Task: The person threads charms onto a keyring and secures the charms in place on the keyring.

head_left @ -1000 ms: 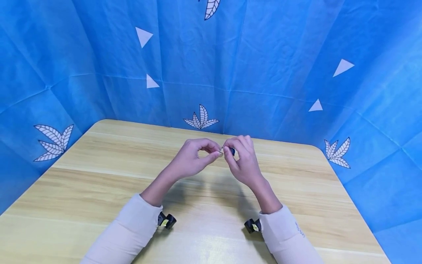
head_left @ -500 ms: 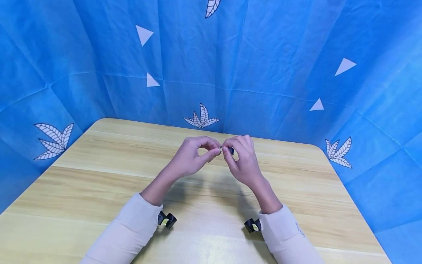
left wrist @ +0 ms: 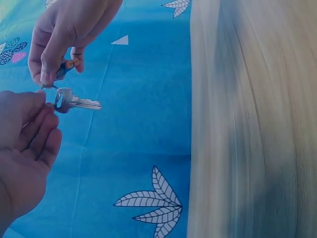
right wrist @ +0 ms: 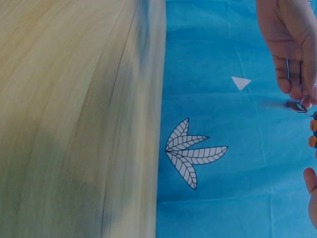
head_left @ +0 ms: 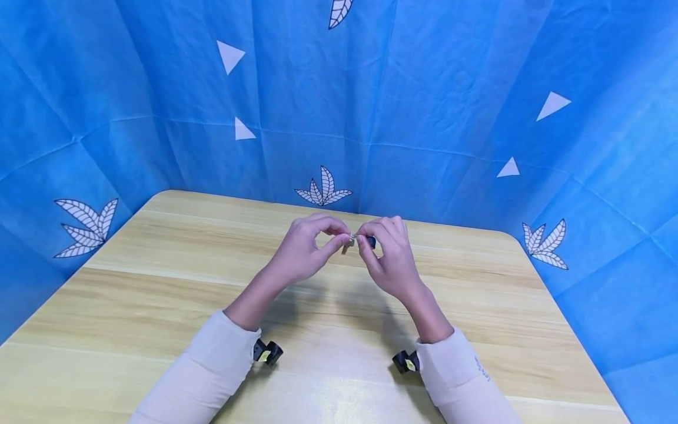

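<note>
1. The left hand [head_left: 303, 252] is holding with a narrow pinch: its thumb and forefinger are closed on a small metal ring [left wrist: 51, 86].
2. The right hand [head_left: 393, 254] also makes a narrow pinch, with thumb and forefinger at the opposite side of this ring. In its fingers there is a small dark piece [left wrist: 63, 70] with orange parts; what it is exactly, one cannot tell.
3. A silver key [left wrist: 74, 101] is on the ring, between the two hands. In the head view it hangs downward from the ring, above the table and close to the left fingertips. In the right wrist view the key is blurred.
4. Both forearms wear light sleeves [head_left: 212, 365], and the right sleeve carries some small blue marking, too small for reading. By each cuff sits a black device [head_left: 269, 354] with a yellow-green mark.
5. Below the hands lies the wooden table [head_left: 159, 306], with pale grain and rounded far corners. The shadows of the hands and arms fall on it.
6. Around the table, at the far side and at both sides, hangs a blue cloth [head_left: 434, 88], printed with white leaves and white triangles. Folds run across it.
</note>
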A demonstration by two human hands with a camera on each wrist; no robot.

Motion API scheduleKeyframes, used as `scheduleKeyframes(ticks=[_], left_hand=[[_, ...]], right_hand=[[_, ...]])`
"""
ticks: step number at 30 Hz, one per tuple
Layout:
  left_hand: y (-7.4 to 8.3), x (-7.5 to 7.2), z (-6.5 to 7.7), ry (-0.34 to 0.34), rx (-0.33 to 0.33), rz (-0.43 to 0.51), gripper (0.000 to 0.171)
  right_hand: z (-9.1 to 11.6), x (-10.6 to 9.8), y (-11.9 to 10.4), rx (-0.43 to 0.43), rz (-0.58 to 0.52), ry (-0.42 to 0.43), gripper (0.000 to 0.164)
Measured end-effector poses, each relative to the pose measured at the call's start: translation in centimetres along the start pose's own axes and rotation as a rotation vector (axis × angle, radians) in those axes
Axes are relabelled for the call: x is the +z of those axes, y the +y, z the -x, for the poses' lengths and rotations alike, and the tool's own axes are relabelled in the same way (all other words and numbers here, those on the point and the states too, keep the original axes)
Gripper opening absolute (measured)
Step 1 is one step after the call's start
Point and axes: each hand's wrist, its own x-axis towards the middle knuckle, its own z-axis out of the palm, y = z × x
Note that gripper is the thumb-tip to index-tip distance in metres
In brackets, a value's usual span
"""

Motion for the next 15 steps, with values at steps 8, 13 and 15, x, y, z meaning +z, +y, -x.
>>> scheduleKeyframes(ticks=[8,13,15], left_hand=[[-0.26,0.2,-0.16,0.111,0.118,-0.079,0.003],[-0.14,0.4,-0.1,0.151,0.086,-0.077,0.004],[-0.13,0.51,-0.07,0.158,0.065,-0.063,0.005]], right_hand=[[-0.17,0.1,-0.25,-0.006,-0.003,0.0,0.013],[-0.24,0.23,-0.44,0.001,-0.017,-0.006,0.013],[-0.27,0.23,-0.52,0.001,-0.021,-0.004,0.013]])
